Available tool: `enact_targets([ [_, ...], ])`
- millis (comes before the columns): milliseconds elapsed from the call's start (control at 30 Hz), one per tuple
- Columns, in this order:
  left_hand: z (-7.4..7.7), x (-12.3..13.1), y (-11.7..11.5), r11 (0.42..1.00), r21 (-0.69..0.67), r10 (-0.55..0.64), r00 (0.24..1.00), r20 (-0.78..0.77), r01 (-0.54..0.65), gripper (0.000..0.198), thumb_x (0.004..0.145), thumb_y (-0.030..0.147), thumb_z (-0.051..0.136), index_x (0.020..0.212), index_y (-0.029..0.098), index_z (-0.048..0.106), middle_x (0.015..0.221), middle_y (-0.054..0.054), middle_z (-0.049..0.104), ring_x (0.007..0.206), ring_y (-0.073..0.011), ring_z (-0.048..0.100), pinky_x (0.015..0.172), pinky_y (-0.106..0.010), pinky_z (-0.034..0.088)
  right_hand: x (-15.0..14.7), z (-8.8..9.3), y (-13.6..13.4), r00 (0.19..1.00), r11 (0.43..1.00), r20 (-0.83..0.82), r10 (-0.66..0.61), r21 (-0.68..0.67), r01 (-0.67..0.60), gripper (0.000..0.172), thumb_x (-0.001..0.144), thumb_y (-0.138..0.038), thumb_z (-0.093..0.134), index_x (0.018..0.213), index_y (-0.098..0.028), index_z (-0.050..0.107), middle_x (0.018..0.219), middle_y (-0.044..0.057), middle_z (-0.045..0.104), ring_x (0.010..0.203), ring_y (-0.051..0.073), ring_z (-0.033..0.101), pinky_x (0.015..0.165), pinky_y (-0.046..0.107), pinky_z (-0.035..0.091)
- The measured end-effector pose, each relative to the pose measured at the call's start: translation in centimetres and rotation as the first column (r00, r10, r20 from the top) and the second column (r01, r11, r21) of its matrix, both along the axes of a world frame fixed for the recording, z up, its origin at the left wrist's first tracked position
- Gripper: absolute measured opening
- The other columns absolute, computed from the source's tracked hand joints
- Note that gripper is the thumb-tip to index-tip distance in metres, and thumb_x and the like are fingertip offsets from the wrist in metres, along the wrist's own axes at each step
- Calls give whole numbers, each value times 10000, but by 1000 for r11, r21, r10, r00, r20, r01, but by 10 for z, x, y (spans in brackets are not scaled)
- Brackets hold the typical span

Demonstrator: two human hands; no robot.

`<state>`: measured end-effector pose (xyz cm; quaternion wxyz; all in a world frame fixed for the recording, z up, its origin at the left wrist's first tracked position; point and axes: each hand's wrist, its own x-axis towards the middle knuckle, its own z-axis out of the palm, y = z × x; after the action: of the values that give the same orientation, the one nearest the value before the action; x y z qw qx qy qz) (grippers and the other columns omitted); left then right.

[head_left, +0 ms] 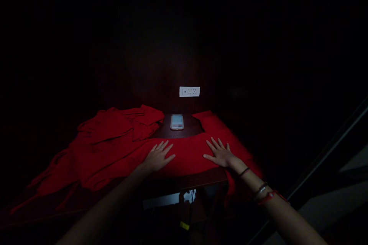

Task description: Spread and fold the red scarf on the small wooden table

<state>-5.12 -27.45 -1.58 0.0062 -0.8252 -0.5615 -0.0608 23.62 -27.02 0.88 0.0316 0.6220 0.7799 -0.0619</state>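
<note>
A red cloth [184, 157] lies across a dark table, bunched in folds on the left and flatter in the middle and right. My left hand [157, 157] rests on the flatter part with its fingers spread; a ring shows on one finger. Further right, my right hand [220, 154] lies on the same cloth, palm down and fingers apart. Neither hand holds anything. Beyond the hands, a phone [177, 121] with a lit screen lies on the bare dark tabletop [191, 128] between two parts of the cloth.
A white socket panel [189, 91] is on the dark wall behind the table. The table's front edge [195, 179] runs just below the hands, and some cloth hangs over it at the right. Below is a small yellow object [184, 226]. Surroundings are very dark.
</note>
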Motion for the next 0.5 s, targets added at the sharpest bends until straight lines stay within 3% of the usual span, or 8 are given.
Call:
enact_targets([
  [167, 25, -12, 1, 998, 64, 24, 999, -43, -21, 553, 806, 511, 252, 1264, 209, 319, 1357, -83, 228, 1241, -241, 164, 982, -411, 163, -30, 24, 6, 998, 996, -51, 25, 89, -20, 778, 703, -691, 181, 1329, -236, 101, 1396, 72, 12, 1242, 307, -52, 922, 575, -4],
  [267, 49, -39, 2, 978, 121, 184, 976, -117, -170, 476, 798, 411, 335, 1220, 195, 384, 1293, -101, 348, 1192, -255, 275, 946, -404, 238, -71, 34, 12, 984, 982, -98, 146, 137, -132, 751, 727, -648, 252, 1318, -190, 179, 1388, 99, 84, 1244, 302, -7, 938, 549, 25],
  [367, 65, -72, -3, 945, 93, 327, 922, -206, -314, 408, 745, 314, 407, 1122, 172, 472, 1095, -127, 505, 1021, -248, 462, 817, -351, 378, -119, 32, 25, 953, 963, -162, 254, 137, -233, 644, 764, -547, 335, 1288, -182, 255, 1362, 112, 187, 1235, 289, 98, 941, 530, 91],
  [500, 64, -100, -17, 917, 114, 399, 876, -271, -382, 335, 718, 204, 385, 1024, 185, 519, 985, -112, 527, 903, -225, 527, 719, -319, 419, -169, 16, 43, 910, 943, -259, 323, 170, -286, 512, 811, -425, 336, 1246, -156, 317, 1274, 132, 347, 1172, 243, 273, 925, 463, 203],
])
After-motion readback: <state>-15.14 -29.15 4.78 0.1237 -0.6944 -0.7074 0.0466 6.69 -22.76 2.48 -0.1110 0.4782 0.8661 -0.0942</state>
